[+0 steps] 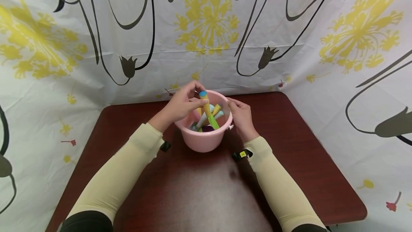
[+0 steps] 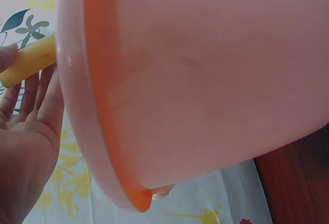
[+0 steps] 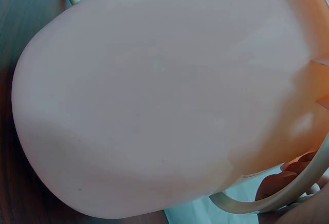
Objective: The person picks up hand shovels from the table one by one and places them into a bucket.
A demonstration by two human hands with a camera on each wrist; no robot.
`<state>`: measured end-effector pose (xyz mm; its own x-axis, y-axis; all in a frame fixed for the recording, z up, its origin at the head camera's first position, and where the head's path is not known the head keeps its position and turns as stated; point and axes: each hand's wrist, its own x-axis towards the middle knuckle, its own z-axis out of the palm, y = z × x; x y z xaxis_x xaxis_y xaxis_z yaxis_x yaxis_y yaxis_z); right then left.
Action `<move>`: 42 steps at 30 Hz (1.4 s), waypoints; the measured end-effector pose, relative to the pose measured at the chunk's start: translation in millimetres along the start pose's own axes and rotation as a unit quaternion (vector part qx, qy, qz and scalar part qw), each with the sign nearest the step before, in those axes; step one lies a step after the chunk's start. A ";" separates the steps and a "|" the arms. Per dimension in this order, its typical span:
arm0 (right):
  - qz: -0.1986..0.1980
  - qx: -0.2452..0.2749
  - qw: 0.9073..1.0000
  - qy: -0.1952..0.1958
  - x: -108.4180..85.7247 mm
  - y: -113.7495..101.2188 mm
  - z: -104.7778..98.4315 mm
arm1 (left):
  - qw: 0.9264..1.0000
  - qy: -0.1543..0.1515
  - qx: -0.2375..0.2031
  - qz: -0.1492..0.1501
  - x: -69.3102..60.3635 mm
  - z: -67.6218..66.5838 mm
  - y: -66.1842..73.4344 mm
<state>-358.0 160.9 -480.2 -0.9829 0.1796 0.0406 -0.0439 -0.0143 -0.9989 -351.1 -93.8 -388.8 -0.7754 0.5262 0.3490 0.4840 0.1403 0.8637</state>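
Observation:
A pink bucket (image 1: 202,143) stands upright on the table with several colourful toy-like tools inside. My left hand (image 1: 183,104) reaches over its left rim and pinches a yellow-handled tool (image 1: 206,107) with a blue end cap and a green lower part, whose low end is within the bucket. In the left wrist view the yellow handle (image 2: 33,59) lies between thumb and fingers, partly hidden by the rim. My right hand (image 1: 241,116) grips the right rim. In the right wrist view its fingers (image 3: 277,184) show beside the bucket's pale carrying handle (image 3: 280,201).
The bucket rests near the back of a dark red-brown table (image 1: 193,196). A white curtain (image 1: 209,71) with yellow and grey flower prints hangs behind and at both sides. Among the bucket's contents are a grey-white handle (image 1: 201,120) and a purple piece (image 1: 207,128).

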 end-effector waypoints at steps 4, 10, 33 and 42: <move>-0.004 0.001 1.000 0.001 0.7 1.1 0.1 | 1.000 -0.008 0.008 -0.006 -0.4 2.1 -2.3; -0.005 0.006 1.000 0.000 1.7 2.3 0.4 | 0.999 -0.021 0.022 -0.018 1.1 5.2 -8.3; -0.006 0.008 1.000 -0.003 2.0 2.7 0.5 | 0.983 -0.051 0.132 -0.115 6.1 4.6 -9.6; -0.010 0.016 1.000 -0.002 2.5 4.1 1.0 | 0.978 -0.049 0.148 -0.136 6.6 5.5 -12.0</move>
<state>-360.8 160.3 -484.2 -0.9824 0.1767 0.0611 -0.0695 -0.0418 -0.9967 -359.8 -87.4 -398.9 -0.8568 0.5107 0.0718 0.3723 0.5161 0.7714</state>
